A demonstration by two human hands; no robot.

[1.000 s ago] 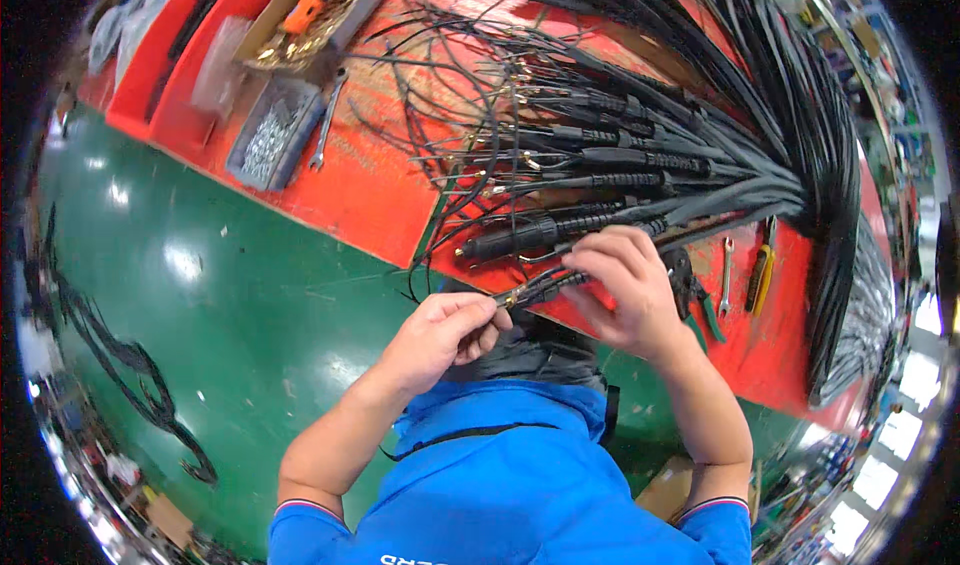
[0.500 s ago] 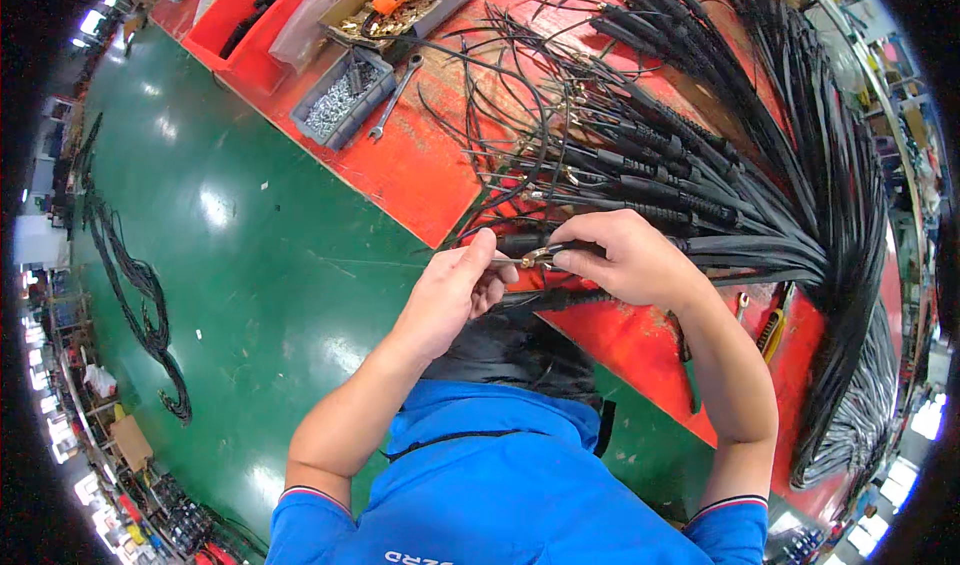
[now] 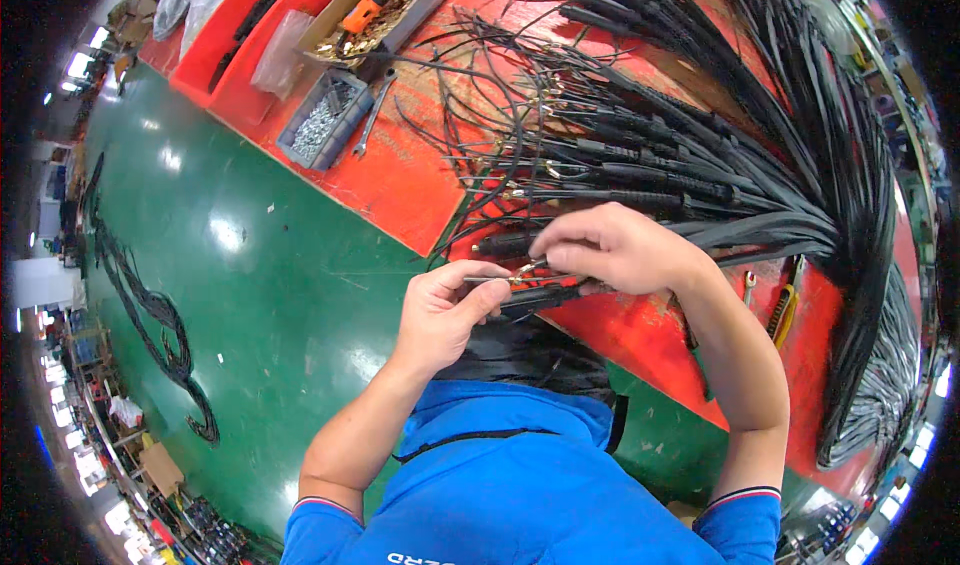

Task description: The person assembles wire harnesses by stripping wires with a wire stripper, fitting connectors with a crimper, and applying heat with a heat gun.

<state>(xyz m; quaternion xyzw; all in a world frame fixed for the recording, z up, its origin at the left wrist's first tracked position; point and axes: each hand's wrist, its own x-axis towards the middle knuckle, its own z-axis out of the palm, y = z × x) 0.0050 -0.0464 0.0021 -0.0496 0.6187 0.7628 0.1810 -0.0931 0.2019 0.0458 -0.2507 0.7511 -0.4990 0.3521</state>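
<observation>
In front of my waist, at the red table's near edge, my left hand (image 3: 450,305) pinches a thin dark wire (image 3: 481,280) between thumb and fingers. A small brass-coloured terminal (image 3: 523,271) shows between my two hands. My right hand (image 3: 620,252) curls over from the right with its fingertips closed on a black cable (image 3: 541,263) at the terminal. My fingers hide part of the joint. Under and beyond my right hand lie black cables (image 3: 640,177) with ribbed sleeves and brass ends, fanned toward my left.
On the red table (image 3: 400,195), a grey bin of screws (image 3: 322,123), a wrench (image 3: 374,115) and a box of brass parts (image 3: 385,25) with an orange-handled tool (image 3: 368,7) stand far left. Yellow-handled pliers (image 3: 783,315) lie right. A cable bundle (image 3: 150,305) rests on the green floor.
My left hand has turned, its thumb now lower and its fingers above the wire. The right fingers have shifted slightly left at the terminal. The whole view has shifted a little.
</observation>
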